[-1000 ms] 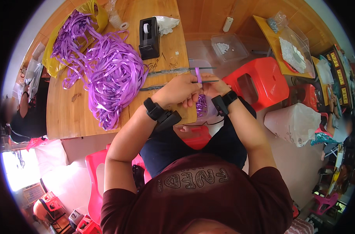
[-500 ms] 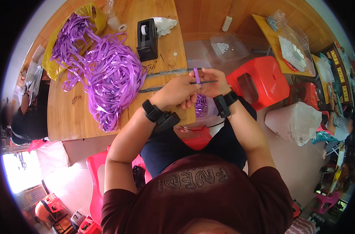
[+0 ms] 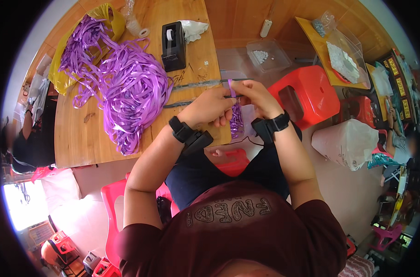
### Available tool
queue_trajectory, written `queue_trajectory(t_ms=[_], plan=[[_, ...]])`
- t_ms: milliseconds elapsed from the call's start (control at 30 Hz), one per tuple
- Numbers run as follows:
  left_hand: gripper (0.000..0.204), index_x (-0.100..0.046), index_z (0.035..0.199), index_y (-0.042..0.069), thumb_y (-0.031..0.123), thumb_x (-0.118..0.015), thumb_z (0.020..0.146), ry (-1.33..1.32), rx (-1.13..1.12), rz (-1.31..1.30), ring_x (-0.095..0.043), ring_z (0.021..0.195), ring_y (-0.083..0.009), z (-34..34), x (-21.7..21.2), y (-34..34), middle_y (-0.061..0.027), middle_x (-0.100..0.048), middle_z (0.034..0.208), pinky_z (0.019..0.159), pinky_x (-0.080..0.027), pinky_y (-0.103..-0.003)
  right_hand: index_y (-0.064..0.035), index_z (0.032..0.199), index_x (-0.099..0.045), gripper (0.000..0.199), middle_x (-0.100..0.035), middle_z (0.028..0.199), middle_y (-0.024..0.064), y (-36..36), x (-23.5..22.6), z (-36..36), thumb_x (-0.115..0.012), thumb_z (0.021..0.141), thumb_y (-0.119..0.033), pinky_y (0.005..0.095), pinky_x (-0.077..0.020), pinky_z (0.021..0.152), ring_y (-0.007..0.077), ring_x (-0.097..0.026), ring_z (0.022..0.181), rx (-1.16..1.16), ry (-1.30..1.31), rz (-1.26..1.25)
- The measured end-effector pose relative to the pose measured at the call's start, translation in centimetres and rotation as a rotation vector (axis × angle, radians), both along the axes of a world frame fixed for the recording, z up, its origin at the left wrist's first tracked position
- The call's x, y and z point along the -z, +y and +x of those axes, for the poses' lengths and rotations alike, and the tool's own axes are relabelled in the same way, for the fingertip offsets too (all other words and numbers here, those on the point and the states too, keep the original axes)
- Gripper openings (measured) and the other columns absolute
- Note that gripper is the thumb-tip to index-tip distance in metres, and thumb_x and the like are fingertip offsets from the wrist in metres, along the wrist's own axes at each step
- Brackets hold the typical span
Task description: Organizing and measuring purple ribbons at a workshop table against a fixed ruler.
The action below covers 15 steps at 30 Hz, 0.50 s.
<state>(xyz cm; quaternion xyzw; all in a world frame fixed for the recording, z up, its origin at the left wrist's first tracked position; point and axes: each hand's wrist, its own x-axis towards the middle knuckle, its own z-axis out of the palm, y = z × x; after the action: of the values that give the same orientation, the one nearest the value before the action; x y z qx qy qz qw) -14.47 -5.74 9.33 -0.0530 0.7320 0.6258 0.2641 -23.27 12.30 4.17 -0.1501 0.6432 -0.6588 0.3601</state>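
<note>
Two thin dark rods (image 3: 187, 86) lie side by side on the wooden table and stick out past its right edge. A strip of purple ribbon (image 3: 231, 85) runs across both rods near their free ends. My left hand (image 3: 211, 107) is closed, its fingertips at the ribbon by the nearer rod. From the right, my right hand (image 3: 257, 96) closes its thumb and fingers at the ribbon, covering the rod tips. Exactly where each fingertip grips is partly hidden. Beneath my hands, short purple ribbon pieces (image 3: 236, 121) lie in a clear plastic bin (image 3: 248, 115).
A big heap of purple ribbon (image 3: 134, 92) covers the table's left, trailing from a yellow plastic bag (image 3: 60, 74). Behind stands a black tape dispenser (image 3: 174, 51). To the right are a red stool (image 3: 318, 99), a white sack (image 3: 341, 143) and a clear box (image 3: 279, 55) on the floor.
My right hand has turned and its fingers, earlier spread around the rod ends, have closed in at the ribbon. My left hand has barely moved.
</note>
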Motion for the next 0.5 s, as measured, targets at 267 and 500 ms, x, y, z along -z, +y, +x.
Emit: queue_trajectory(t_ms=[267,500], plan=[[0.023,-0.058,0.110,0.002,0.022,-0.051,0.101,-0.001,0.007,0.001,-0.060,0.053,-0.0091,-0.1,0.4,-0.1,-0.0019,-0.061,0.071,0.044,-0.045,-0.022,-0.0070,0.098,-0.068,0.027,-0.065,0.086,-0.0005,0.1,0.7,-1.4,-0.067,0.096,-0.033,0.0217,-0.0460,0.062,0.0076,-0.056,0.069,-0.055,-0.346,-0.128],[0.022,-0.059,0.106,0.002,0.021,-0.051,0.101,0.002,0.013,-0.026,-0.058,0.050,-0.0091,-0.3,-0.1,0.1,-0.0013,-0.060,0.068,0.043,-0.044,-0.022,-0.0055,0.122,-0.061,0.035,-0.069,0.107,0.0088,-0.8,6.2,-1.9,-0.055,0.102,-0.033,0.0313,-0.0555,0.072,0.0202,-0.069,0.087,-0.306,-0.609,-0.467]])
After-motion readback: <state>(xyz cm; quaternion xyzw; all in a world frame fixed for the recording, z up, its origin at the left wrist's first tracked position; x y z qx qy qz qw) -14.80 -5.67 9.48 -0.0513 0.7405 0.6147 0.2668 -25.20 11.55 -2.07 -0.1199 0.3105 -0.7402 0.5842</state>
